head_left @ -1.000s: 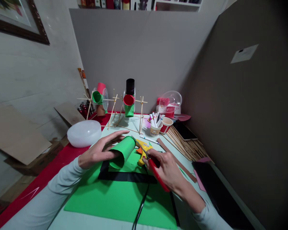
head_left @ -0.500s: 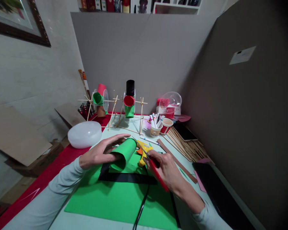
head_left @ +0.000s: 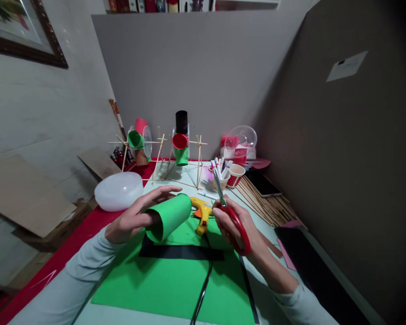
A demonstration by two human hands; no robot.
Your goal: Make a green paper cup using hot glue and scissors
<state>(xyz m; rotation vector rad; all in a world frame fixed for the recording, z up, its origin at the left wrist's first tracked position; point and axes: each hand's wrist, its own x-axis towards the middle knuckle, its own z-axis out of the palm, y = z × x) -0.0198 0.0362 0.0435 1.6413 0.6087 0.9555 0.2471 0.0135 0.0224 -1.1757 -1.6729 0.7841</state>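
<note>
Currently, my left hand [head_left: 134, 215]: fingers clamped on tube [head_left: 173, 217] | I see tube over sheet [head_left: 155, 284], just beside glue gun [head_left: 203, 215] | my right hand [head_left: 251, 227]: fingers wrapped round scissors [head_left: 235, 217], clear of tube.

The framed picture [head_left: 15, 29] is cropped at ten o'clock, the black cord [head_left: 204, 289] at six. Scissors [head_left: 237, 225] partly hide the marker cup [head_left: 226, 182] near four.

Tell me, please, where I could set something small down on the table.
The green sheet looks bare either side of the black cable, nearer the camera than the crosswise black strip. Beyond that strip it is crowded, with the held green tube, glue gun, marker cup and wooden sticks.
</note>
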